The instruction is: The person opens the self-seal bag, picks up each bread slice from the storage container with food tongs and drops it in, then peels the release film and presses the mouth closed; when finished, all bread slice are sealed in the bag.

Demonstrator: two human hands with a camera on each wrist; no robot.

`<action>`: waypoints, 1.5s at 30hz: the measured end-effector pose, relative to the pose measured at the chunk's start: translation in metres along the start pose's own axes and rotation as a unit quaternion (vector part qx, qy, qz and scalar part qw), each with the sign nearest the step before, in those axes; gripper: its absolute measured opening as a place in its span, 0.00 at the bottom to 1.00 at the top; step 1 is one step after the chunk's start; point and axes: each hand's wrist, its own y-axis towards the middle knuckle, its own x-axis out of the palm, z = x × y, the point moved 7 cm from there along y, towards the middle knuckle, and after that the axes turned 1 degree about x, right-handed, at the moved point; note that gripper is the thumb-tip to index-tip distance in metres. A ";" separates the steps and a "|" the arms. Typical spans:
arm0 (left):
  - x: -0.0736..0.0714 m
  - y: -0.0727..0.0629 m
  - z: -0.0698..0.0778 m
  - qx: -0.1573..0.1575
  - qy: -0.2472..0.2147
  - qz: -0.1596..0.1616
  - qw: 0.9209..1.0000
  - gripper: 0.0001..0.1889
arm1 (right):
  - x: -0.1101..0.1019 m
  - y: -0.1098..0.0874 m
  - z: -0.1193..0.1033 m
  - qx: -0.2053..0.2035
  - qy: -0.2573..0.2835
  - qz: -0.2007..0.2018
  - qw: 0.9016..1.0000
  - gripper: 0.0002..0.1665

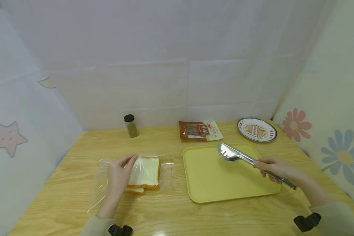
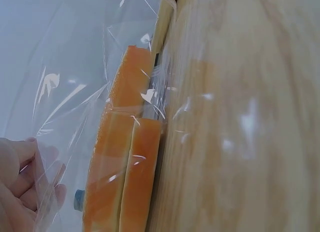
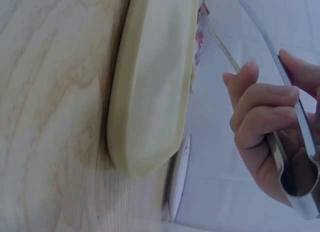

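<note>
My left hand [image 1: 119,173] pinches the top film of a clear plastic bag [image 1: 166,168] and lifts it off the bread. Inside the bag lie slices of white bread [image 1: 144,172] with orange-brown crust, one stacked partly over another. In the left wrist view the crust edges of the bread [image 2: 112,157] show through the film, with the fingers [image 2: 25,167] at the bag's side. My right hand [image 1: 275,168] holds metal tongs [image 1: 245,156] above the yellow tray [image 1: 218,183]. The tongs' arms stand apart in the right wrist view, with nothing between their tips.
Behind the bag stands a spice jar [image 1: 131,126] with a black lid. A brown-and-white food packet [image 1: 199,131] lies behind the tray, and a patterned plate [image 1: 256,130] sits at the back right. Cloth walls border the wooden table [image 1: 76,177] at the back and sides.
</note>
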 end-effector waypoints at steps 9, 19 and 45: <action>-0.001 0.000 0.001 -0.014 0.012 -0.014 1.000 0.07 | -0.038 -0.026 0.033 0.026 -0.038 0.090 0.995 0.31; 0.000 0.000 0.002 0.003 0.008 -0.016 1.000 0.07 | -0.063 -0.048 0.069 0.088 -0.065 0.129 0.986 0.44; 0.002 -0.001 -0.004 -0.022 0.018 -0.043 0.999 0.08 | -0.079 -0.054 0.106 0.121 -0.146 0.185 0.964 0.40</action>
